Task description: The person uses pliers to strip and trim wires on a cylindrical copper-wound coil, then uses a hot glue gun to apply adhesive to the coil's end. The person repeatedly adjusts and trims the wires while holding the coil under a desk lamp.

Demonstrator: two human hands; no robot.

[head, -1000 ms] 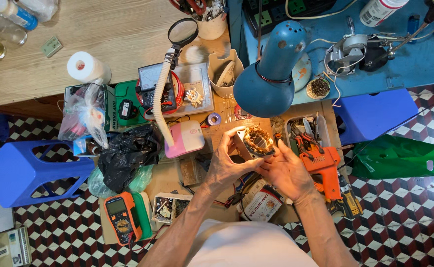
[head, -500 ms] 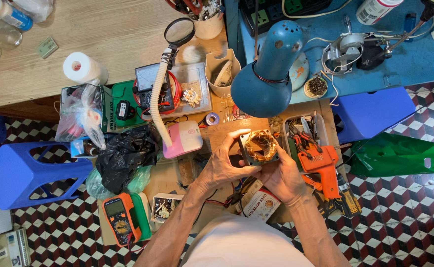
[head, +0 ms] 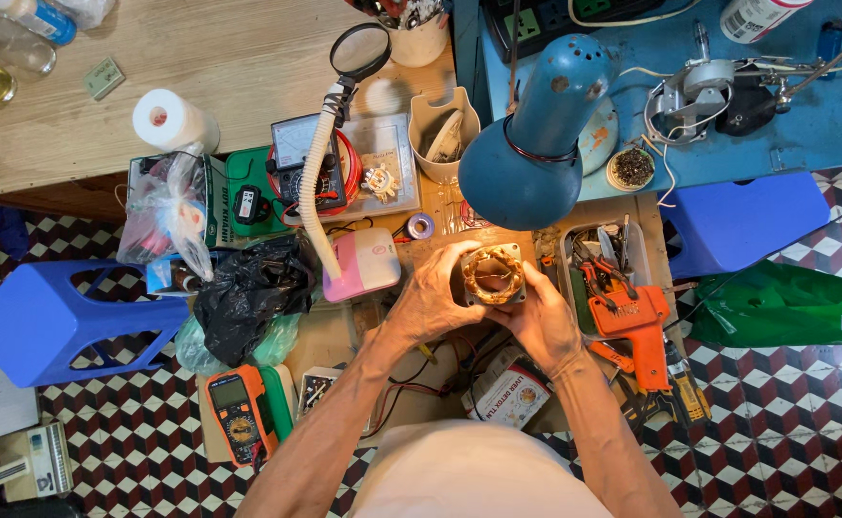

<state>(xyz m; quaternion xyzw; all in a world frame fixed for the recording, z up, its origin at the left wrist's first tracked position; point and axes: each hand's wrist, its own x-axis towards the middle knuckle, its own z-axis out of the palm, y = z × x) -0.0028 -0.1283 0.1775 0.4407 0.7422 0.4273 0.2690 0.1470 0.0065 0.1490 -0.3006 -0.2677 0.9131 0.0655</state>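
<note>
Here both hands, left hand (head: 432,299) and right hand (head: 539,321), grip the round copper-wound motor stator (head: 493,275) just below the blue desk lamp (head: 533,139). Squeezing the windings could likely nick their thin wire.

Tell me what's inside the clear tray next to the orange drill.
The clear tray holds a jumble of small hand tools with red and dark handles. The orange drill lies across its lower part and hides what sits beneath; the blue lamp shades its upper left corner.
</note>
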